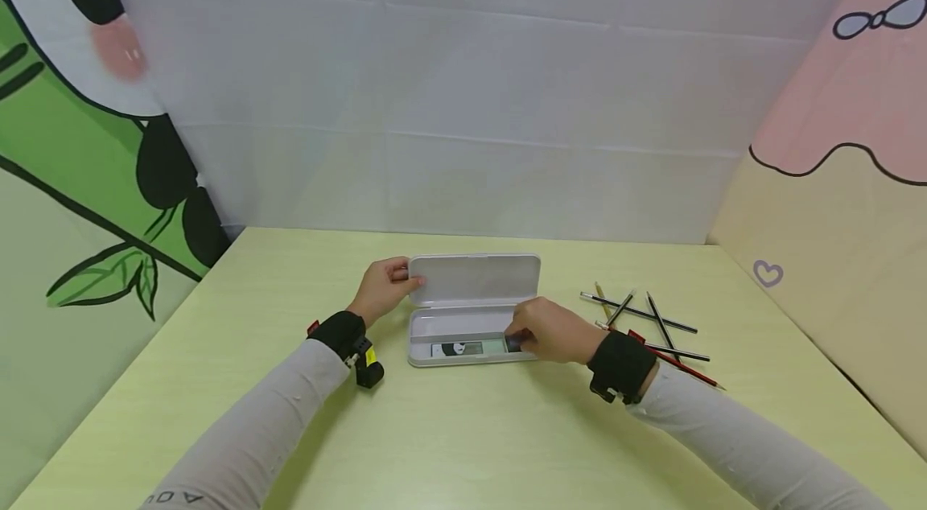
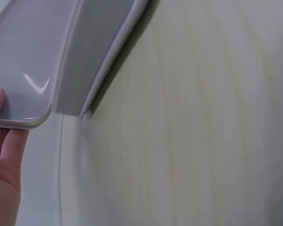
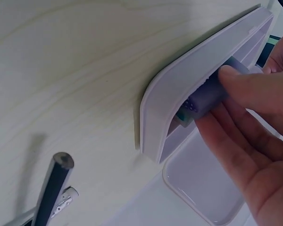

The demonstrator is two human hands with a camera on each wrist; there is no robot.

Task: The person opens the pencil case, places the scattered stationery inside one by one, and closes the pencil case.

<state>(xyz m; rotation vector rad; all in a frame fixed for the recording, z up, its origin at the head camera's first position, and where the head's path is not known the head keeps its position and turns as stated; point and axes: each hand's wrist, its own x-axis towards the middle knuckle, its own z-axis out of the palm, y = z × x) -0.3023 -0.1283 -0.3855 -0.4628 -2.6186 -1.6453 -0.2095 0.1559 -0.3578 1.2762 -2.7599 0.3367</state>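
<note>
A white pencil case [image 1: 416,352] lies opened on the table, its lid [image 1: 474,278] raised at the back. My left hand [image 1: 384,289] pinches the lid's left edge; in the left wrist view the thumb is on the inner face and the fingers are behind. My right hand [image 1: 554,331] reaches into the right end of the case. Between its thumb and fingers it grips a small dark bluish-purple block [image 3: 208,95], partly hidden by them. A flat strip with a black-and-white picture [image 1: 455,349] lies in the front compartment, left of the right hand.
Several pencils lie crossed in a loose pile right of the case, among them a black pencil [image 1: 662,325] and a red pencil [image 1: 698,375]. My right forearm passes close in front of them. A white cloth wall [image 1: 463,108] stands behind the table [image 1: 434,438].
</note>
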